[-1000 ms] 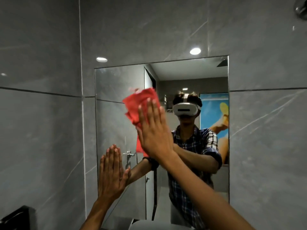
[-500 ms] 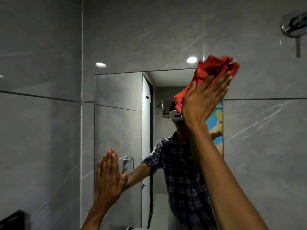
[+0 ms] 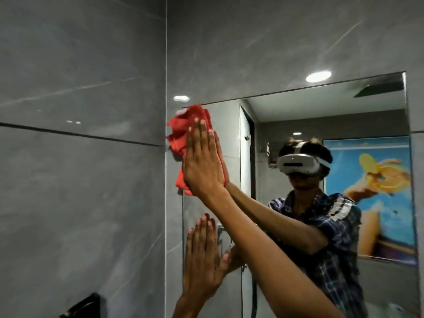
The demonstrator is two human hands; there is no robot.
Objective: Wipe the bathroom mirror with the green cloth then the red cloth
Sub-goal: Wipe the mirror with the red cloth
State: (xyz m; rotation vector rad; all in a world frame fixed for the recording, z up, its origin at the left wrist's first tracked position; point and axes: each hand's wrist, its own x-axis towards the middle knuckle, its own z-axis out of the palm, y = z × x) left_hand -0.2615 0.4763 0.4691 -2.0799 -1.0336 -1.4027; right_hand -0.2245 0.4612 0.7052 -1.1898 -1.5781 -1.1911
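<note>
The bathroom mirror (image 3: 298,125) hangs on the grey tiled wall, filling the right half of the view. My right hand (image 3: 203,164) presses the crumpled red cloth (image 3: 185,136) flat against the mirror's upper left corner, palm on the cloth, fingers straight and together; part of the cloth overlaps the wall beside the mirror. My left hand (image 3: 202,255) lies flat against the mirror's lower left edge, fingers up, holding nothing. My right forearm crosses above the left hand. The green cloth is not in view.
Grey tile walls (image 3: 80,180) meet in a corner just left of the mirror. A black fixture (image 3: 82,305) is mounted low on the left wall. The mirror reflects a person in a headset and plaid shirt, a door and a colourful poster.
My right hand has swept the red cloth from the mirror's upper right corner across to its upper left corner. The view has turned left. My left hand stays flat on the glass.
</note>
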